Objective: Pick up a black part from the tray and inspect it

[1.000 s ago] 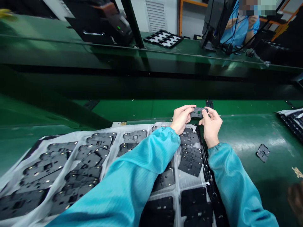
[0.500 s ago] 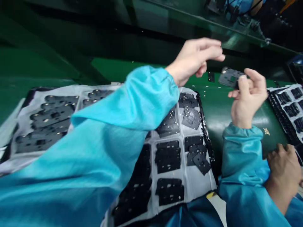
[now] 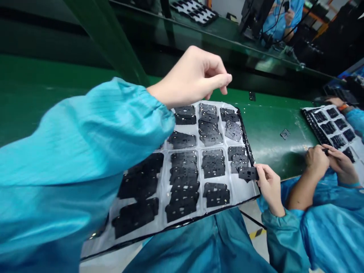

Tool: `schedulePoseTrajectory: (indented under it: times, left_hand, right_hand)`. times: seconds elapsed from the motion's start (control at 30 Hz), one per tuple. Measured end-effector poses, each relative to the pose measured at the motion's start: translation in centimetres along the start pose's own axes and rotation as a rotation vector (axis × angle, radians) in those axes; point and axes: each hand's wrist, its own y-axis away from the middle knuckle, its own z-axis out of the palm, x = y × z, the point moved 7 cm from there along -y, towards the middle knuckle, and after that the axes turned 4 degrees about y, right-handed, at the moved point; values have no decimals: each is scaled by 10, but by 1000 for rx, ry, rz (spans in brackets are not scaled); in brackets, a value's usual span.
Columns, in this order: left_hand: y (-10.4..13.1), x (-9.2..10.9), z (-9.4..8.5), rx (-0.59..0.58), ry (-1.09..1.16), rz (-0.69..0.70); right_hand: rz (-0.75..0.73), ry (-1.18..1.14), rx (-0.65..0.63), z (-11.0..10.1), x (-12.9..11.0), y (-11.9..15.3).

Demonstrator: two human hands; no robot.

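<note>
My left hand is raised above the far edge of the tray, fingers curled and thumb pressed toward them. Anything pinched there is too small or hidden to make out. At the tray's right side, my right hand grips one end of a thin black plate with small cutouts. That plate lies over a stack of similar plates in a right-hand compartment. White-lined and divided into compartments, the tray carries several overlapping stacks of black plates. My left sleeve covers its left part.
One small dark plate lies on the green bench beyond the tray, another loose plate to the right. Beside me a co-worker's hands are near a second tray. A green post slants up at back left.
My right hand has come down and toward me with the black plate, onto the tray. My left hand has moved left and its fingers have curled in. The view has shifted too.
</note>
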Motion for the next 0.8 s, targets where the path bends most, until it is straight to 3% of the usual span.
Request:
schedulePoseTrajectory:
  times: [0.13, 0.2, 0.47, 0.67, 0.8]
  left_hand:
    - [26, -37, -18, 237, 485, -490]
    - [32, -42, -20, 255, 593, -542]
    - [30, -21, -8, 32, 384, -368]
    - [38, 0, 10, -248, -246, -134]
    - [55, 21, 27, -454, -655, 192]
  right_hand:
    - [-106, 137, 129, -22, -5, 13]
    - [-99, 122, 216, -31, -2, 20]
    - [-156, 220, 326, -38, 7, 54]
    - [-229, 363, 242, -37, 3, 65]
    - [-279, 445, 172, -32, -10, 56]
